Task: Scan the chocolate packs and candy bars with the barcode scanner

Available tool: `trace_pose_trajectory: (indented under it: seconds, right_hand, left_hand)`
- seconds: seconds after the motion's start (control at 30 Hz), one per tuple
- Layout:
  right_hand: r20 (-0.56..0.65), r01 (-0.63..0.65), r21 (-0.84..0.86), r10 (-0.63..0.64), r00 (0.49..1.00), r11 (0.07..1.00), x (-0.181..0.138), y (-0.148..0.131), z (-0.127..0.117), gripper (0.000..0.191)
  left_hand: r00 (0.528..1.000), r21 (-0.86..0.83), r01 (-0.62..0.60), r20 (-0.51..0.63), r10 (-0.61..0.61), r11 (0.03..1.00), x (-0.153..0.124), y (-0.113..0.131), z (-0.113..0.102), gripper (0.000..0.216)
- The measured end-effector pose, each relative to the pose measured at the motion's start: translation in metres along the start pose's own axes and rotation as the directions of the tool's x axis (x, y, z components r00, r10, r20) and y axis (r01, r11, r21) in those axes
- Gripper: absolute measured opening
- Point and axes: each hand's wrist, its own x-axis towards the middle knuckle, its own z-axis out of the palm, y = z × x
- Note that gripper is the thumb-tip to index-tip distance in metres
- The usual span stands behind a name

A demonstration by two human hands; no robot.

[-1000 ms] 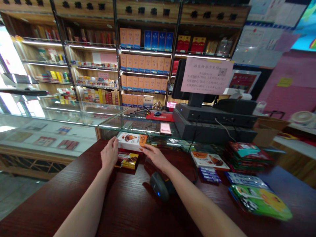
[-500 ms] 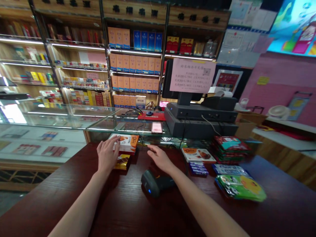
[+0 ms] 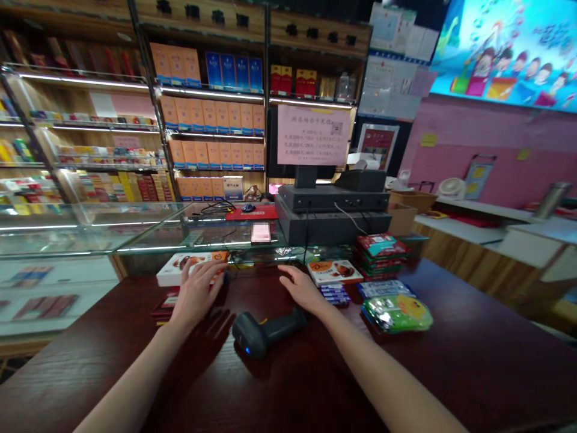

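Observation:
My left hand [image 3: 197, 293] hovers with spread fingers over the near edge of a white snack box [image 3: 187, 268] that lies on a stack of flat packets [image 3: 163, 304] on the dark wooden counter [image 3: 279, 391]. My right hand [image 3: 303, 288] is open, palm down, just above the counter between that box and another white snack box [image 3: 334, 272]. A black barcode scanner [image 3: 264, 331] lies on the counter right below my right wrist. Neither hand holds anything.
Blue packets [image 3: 334, 294], a green bag [image 3: 396, 313] and a stack of red-green packets [image 3: 381, 252] lie to the right. Behind them stand a cash register with a screen [image 3: 331, 204] and a glass display case [image 3: 135, 234]. Shelves of boxed goods [image 3: 211, 126] fill the back wall.
Both hands let go of the white box and drew back toward me. The left hand opened above the box. My view turned to the right.

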Motion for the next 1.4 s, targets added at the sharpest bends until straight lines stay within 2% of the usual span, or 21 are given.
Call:
trace_pose_trajectory:
  seconds: [0.13,0.3,0.5,0.73,0.93,1.13,1.4]
  right_hand:
    - [-0.049,-0.044,-0.041,0.042,0.998,0.998,-0.004,0.019,-0.018,0.039]
    - [-0.074,-0.111,-0.184,0.099,0.992,0.977,-0.009,0.041,-0.039,0.041]
    - [-0.129,-0.156,-0.265,0.125,0.984,0.952,-0.016,0.061,-0.060,0.040]
    - [-0.172,-0.204,-0.378,0.148,0.974,0.903,-0.023,0.078,-0.077,0.042]
    - [-0.191,-0.245,-0.469,0.174,0.966,0.849,-0.030,0.082,-0.083,0.043]
    - [-0.195,-0.289,-0.653,0.213,0.957,0.700,-0.036,0.071,-0.091,0.042]
    - [-0.257,-0.370,-0.704,0.268,0.928,0.606,-0.046,0.060,-0.100,0.042]
  left_hand:
    - [0.990,-0.014,-0.094,0.100,0.095,0.995,0.011,0.014,0.010,0.032]
    - [0.951,-0.068,-0.201,0.226,0.211,0.977,0.032,0.041,0.019,0.031]
    - [0.885,-0.155,-0.287,0.335,0.324,0.945,0.056,0.074,0.037,0.028]
    - [0.805,-0.230,-0.316,0.449,0.389,0.920,0.075,0.102,0.071,0.035]
    - [0.749,-0.256,-0.315,0.524,0.405,0.914,0.088,0.127,0.094,0.050]
    - [0.702,-0.267,-0.329,0.572,0.423,0.906,0.095,0.151,0.108,0.061]
    - [0.645,-0.270,-0.343,0.629,0.434,0.900,0.108,0.173,0.131,0.070]
